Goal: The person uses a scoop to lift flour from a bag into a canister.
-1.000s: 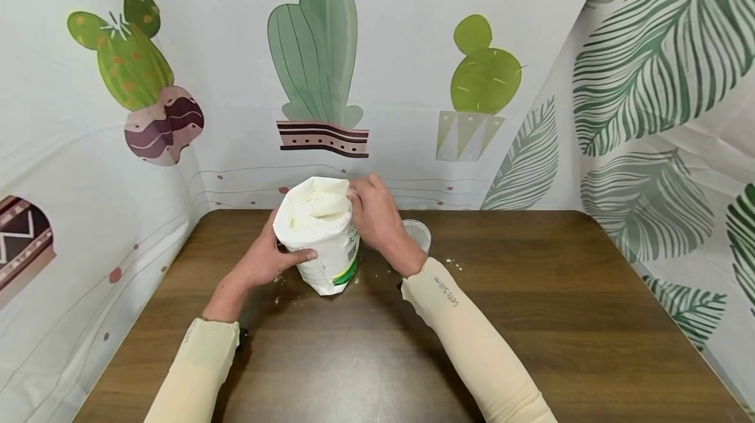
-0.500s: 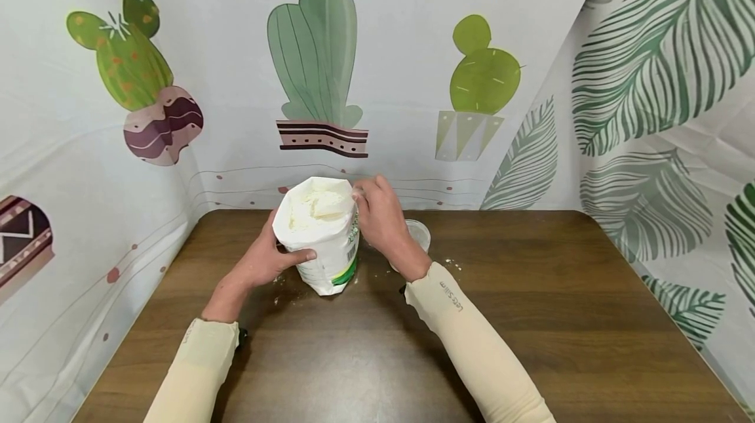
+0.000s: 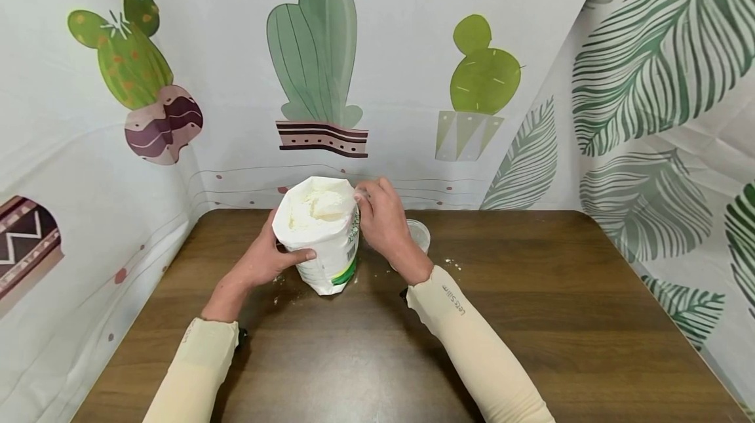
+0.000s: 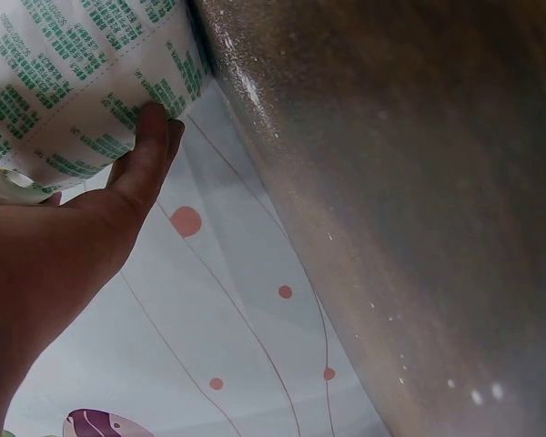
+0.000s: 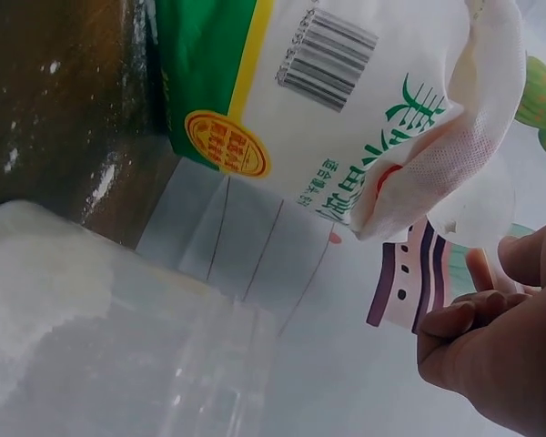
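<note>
My left hand [image 3: 265, 258] grips an open white flour bag [image 3: 330, 247] by its left side, thumb across the front. Pale flour [image 3: 308, 208] shows inside the bag's wide mouth. At the bag's right rim my right hand [image 3: 386, 218] pinches a translucent plastic scoop [image 5: 480, 208]; the bag's folded rim hides part of it in the right wrist view. Green print covers the side of the bag that the left fingers [image 4: 150, 137] touch. Just behind the right wrist stands a clear plastic container [image 3: 420, 234], with white powder inside it in the right wrist view.
Spilled flour [image 3: 453, 264] specks the brown wooden table [image 3: 531, 318] around the bag and container. A hanging cloth [image 3: 401, 82] printed with cacti and leaves stands along the table's back and sides.
My right hand has shifted slightly to the right along the bag's rim, and the flour surface at that side looks a little different. The bag and my left hand stay in place.
</note>
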### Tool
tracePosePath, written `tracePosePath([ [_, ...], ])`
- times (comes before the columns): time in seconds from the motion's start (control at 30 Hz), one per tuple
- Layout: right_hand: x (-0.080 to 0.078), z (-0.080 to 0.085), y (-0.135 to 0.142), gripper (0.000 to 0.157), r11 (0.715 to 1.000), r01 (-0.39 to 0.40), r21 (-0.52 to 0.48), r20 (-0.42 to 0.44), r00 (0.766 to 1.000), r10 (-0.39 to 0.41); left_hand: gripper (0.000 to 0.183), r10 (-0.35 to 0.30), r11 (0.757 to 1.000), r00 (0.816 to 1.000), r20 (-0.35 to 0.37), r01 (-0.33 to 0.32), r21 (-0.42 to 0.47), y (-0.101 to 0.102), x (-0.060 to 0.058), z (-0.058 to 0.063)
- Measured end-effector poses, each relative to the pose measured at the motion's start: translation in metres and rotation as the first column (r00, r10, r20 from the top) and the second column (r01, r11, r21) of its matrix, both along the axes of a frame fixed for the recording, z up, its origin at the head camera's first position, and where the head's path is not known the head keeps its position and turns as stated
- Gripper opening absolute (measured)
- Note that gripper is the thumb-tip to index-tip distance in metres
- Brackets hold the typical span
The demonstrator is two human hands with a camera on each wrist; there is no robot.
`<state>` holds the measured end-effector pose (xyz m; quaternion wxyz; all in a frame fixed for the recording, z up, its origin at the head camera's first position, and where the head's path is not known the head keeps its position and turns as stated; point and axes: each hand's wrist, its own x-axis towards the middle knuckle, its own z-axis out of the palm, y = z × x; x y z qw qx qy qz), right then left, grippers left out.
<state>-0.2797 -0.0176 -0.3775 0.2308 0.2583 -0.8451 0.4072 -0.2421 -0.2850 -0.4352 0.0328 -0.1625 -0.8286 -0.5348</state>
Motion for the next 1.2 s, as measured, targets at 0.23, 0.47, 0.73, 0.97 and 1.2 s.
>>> tracePosePath([
  [0.23, 0.002, -0.001, 0.002, 0.02, 0.999, 0.001, -0.036, 0.002, 1.0, 0.0, 0.114, 0.003, 1.0, 1.0, 0.0, -0.003, -0.001, -0.001, 0.0, 0.0],
  [0.47, 0.004, 0.001, 0.005, 0.02, 0.999, -0.004, -0.051, 0.007, 1.0, 0.004, 0.115, -0.002, 1.0, 1.0, -0.004, 0.002, 0.002, -0.002, -0.001, -0.002],
  [0.73, 0.007, 0.002, 0.007, 0.019, 0.997, 0.002, -0.081, 0.006, 1.0, -0.002, 0.114, -0.007, 1.0, 1.0, 0.001, 0.007, 0.008, -0.002, -0.003, -0.002],
  [0.97, 0.01, 0.004, 0.011, 0.019, 0.993, 0.0, -0.114, 0.036, 0.999, 0.004, 0.116, 0.016, 1.0, 1.0, 0.023, -0.016, -0.012, -0.003, -0.002, -0.003],
  [1.2, 0.01, 0.003, 0.016, 0.018, 0.99, 0.012, -0.142, 0.039, 0.999, -0.006, 0.117, 0.021, 1.0, 0.999, 0.033, -0.021, -0.021, -0.004, -0.001, -0.004],
])
